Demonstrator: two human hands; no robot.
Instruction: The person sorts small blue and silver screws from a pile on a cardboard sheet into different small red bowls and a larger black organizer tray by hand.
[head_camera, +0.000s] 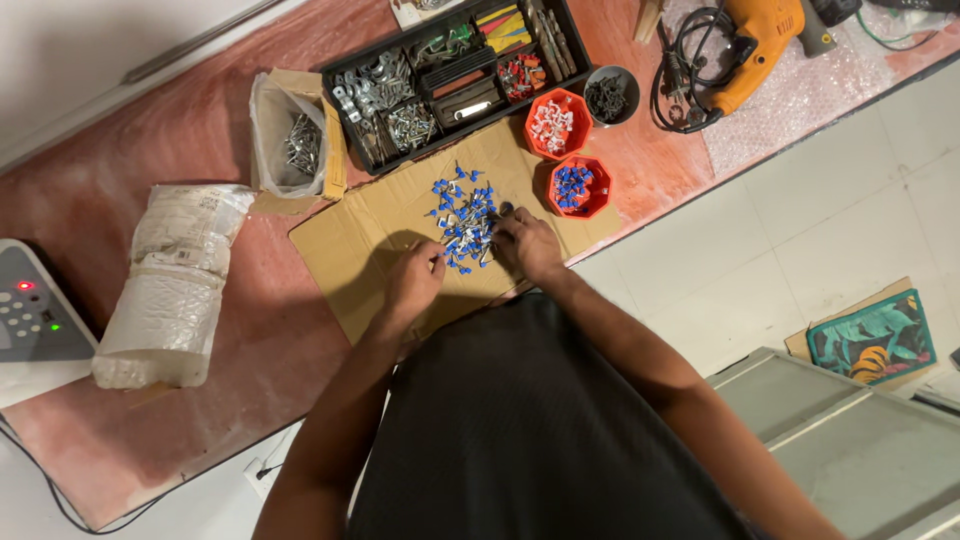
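Both hands rest fingertips-down on a flat sheet of brown cardboard (370, 235), working at a loose pile of small blue plastic clips mixed with short metal nails (462, 222). The left hand (414, 280) sits at the pile's near left edge with its fingers curled together; whether they pinch a piece cannot be told. The right hand (527, 243) touches the pile's right edge, fingers bent and close together, its grip also hidden.

The pieces look tiny, light and hard, likely to scatter or slip, so each is best pinched singly between thumb and fingertip by its plastic body.

Just beyond the right hand stand two red octagonal plastic cups, one holding blue clips (577, 186), one holding white clips (557, 123). Behind lies a black compartment tray of screws and fittings (455, 75). To the left is a wrapped white bundle (175, 285); far right, an orange power drill (757, 45).
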